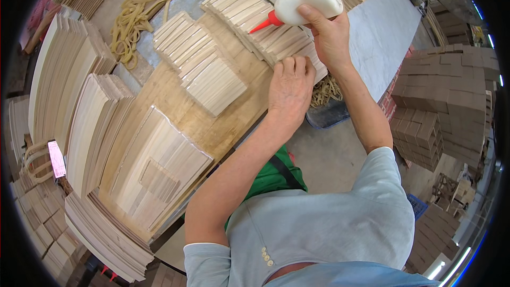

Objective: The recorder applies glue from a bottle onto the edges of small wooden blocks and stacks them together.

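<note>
My right hand [330,37] grips a white squeeze bottle [305,2], tilted so its red nozzle [264,23] points down at a staggered row of pale wooden slats [239,8]. The tip is close to the slats; whether it touches them I cannot tell. My left hand [291,87] has its fingers curled and pressed together over the near end of that row. A second staggered row of slats [199,61] lies to the left, with shiny lines along its pieces. Closer to me on the left is a curved wooden panel [164,154] with a whitish line along its edges.
The slats lie on a wooden board [234,122]. Tall stacks of curved wooden pieces [95,127] crowd the left side. Tan straps [127,32] are heaped at the far left. A dark tub [326,118] with stringy material sits below the table edge. Brown stacked blocks [441,90] stand right.
</note>
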`<state>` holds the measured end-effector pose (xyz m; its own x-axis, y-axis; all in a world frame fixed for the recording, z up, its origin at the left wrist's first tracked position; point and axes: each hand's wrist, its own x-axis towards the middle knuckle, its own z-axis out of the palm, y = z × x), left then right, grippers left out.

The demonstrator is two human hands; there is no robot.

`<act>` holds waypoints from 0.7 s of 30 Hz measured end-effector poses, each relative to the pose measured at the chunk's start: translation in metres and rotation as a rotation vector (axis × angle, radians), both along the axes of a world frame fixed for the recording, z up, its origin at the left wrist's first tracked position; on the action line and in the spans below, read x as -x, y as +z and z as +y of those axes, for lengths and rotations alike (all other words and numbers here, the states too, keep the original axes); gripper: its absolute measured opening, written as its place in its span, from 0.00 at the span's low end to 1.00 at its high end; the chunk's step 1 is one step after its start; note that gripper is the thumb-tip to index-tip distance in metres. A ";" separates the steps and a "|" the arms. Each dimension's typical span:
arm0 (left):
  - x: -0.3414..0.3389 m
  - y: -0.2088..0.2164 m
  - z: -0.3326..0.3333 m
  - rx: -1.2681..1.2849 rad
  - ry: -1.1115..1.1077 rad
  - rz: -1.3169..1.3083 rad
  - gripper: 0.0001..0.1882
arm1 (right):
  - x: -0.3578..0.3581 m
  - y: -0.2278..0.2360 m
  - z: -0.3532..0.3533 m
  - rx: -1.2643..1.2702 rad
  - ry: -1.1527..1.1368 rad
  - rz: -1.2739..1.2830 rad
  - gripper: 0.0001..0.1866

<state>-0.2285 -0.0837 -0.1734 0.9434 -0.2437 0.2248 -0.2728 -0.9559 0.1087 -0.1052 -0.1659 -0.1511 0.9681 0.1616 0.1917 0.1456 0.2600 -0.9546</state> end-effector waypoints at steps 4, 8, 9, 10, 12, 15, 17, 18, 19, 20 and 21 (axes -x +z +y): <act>-0.001 -0.002 0.000 0.009 -0.001 -0.023 0.23 | -0.001 -0.003 -0.003 0.023 0.010 -0.036 0.30; -0.001 -0.001 0.000 0.025 -0.011 -0.016 0.24 | 0.000 -0.002 -0.005 0.019 -0.008 -0.048 0.30; -0.001 -0.001 0.000 0.024 -0.012 -0.012 0.24 | -0.002 -0.003 -0.006 0.022 -0.002 -0.049 0.30; -0.001 -0.001 0.001 0.021 -0.010 -0.007 0.24 | -0.003 -0.003 -0.007 0.024 0.006 -0.049 0.30; -0.001 -0.003 0.001 0.012 0.001 -0.014 0.30 | -0.004 0.002 -0.009 0.017 -0.019 -0.071 0.30; 0.000 -0.005 0.001 -0.006 0.012 -0.018 0.36 | -0.014 0.002 -0.020 0.055 -0.085 -0.163 0.29; 0.000 -0.005 -0.001 -0.011 0.009 -0.017 0.36 | -0.023 0.003 -0.032 0.103 -0.133 -0.234 0.27; -0.001 -0.005 -0.002 -0.010 0.010 -0.021 0.36 | -0.026 0.004 -0.038 0.092 -0.131 -0.219 0.27; -0.001 -0.006 -0.001 -0.012 0.013 -0.025 0.36 | -0.026 0.007 -0.039 0.079 -0.128 -0.201 0.26; 0.000 -0.007 -0.001 -0.012 0.013 -0.025 0.36 | -0.025 0.009 -0.039 0.109 -0.183 -0.232 0.23; 0.001 -0.008 -0.001 -0.017 0.015 -0.026 0.36 | -0.022 0.012 -0.041 0.109 -0.183 -0.232 0.23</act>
